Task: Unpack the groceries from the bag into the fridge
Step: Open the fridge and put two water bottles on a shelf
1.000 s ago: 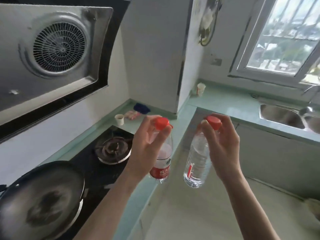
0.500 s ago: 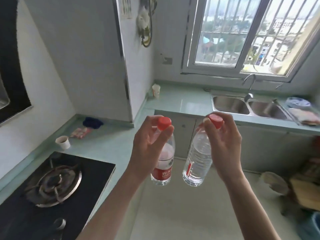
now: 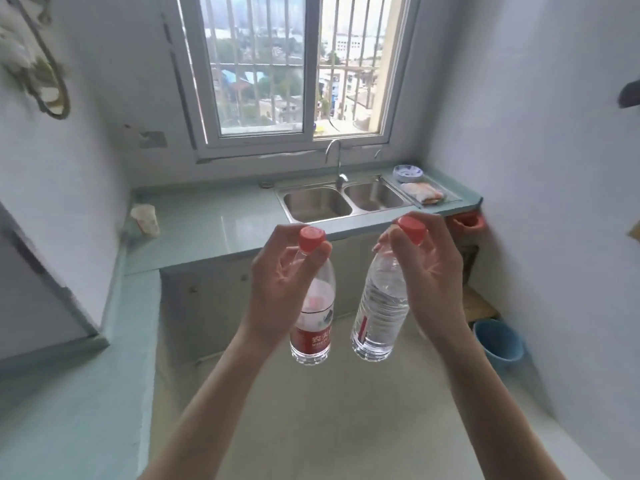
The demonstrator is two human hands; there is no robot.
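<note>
water bottles (image 3: 313, 313) in left hand (image 3: 280, 289) and right hand (image 3: 434, 282)

Two bare forearms (image 3: 221, 407) — no sleeves, no rings

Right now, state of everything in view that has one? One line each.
left hand: pinches the left bottle at its neck
right hand: pinches the right bottle at its neck
left bottle: capped, hanging upright, red label
right bottle: capped, hanging tilted, nearly full
sink: both basins empty, no water running from the faucet
window: barred, sash state unclear
paper cup: upright on the counter
blue bucket: on the floor, contents unseen
</note>
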